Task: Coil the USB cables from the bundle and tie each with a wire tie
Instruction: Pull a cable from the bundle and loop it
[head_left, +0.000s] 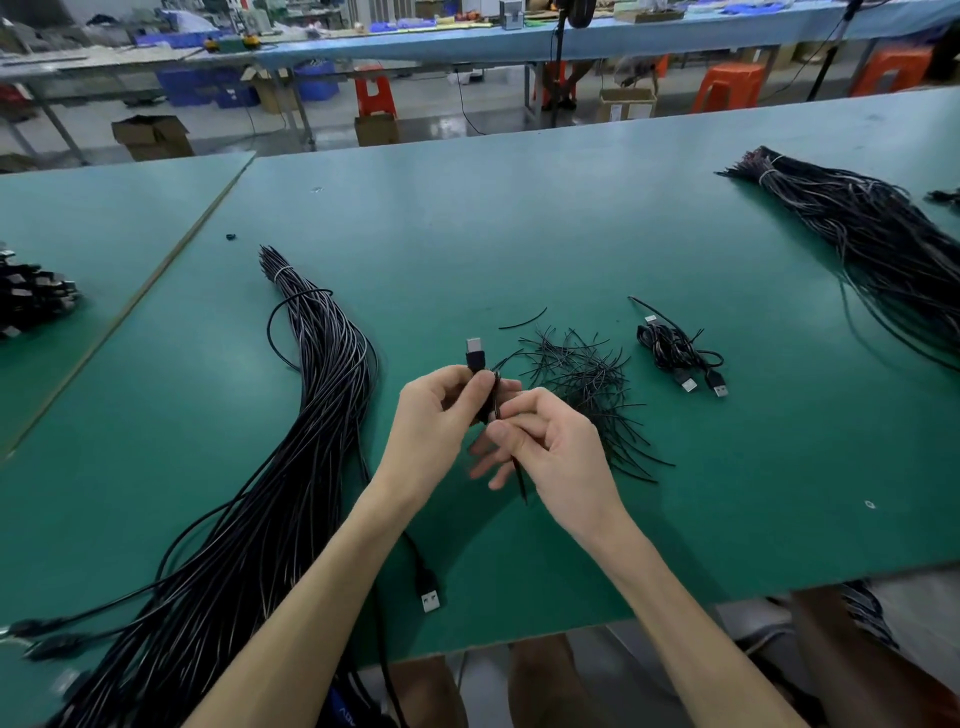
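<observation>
Gripping a USB cable (475, 354) in the left hand (436, 410), plug up, above the green surface (467, 234); pinching a wire tie (520, 480) against it with the right hand (556, 447). Flanked by the bundle (311, 405) at left, loose ties (587, 379) at right.

Head-worn wide-angle camera looks forward and down — close over the green table (467, 234).

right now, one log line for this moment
left hand grips usb cable | right hand pinches wire tie | coiled cables right of tie pile
</observation>
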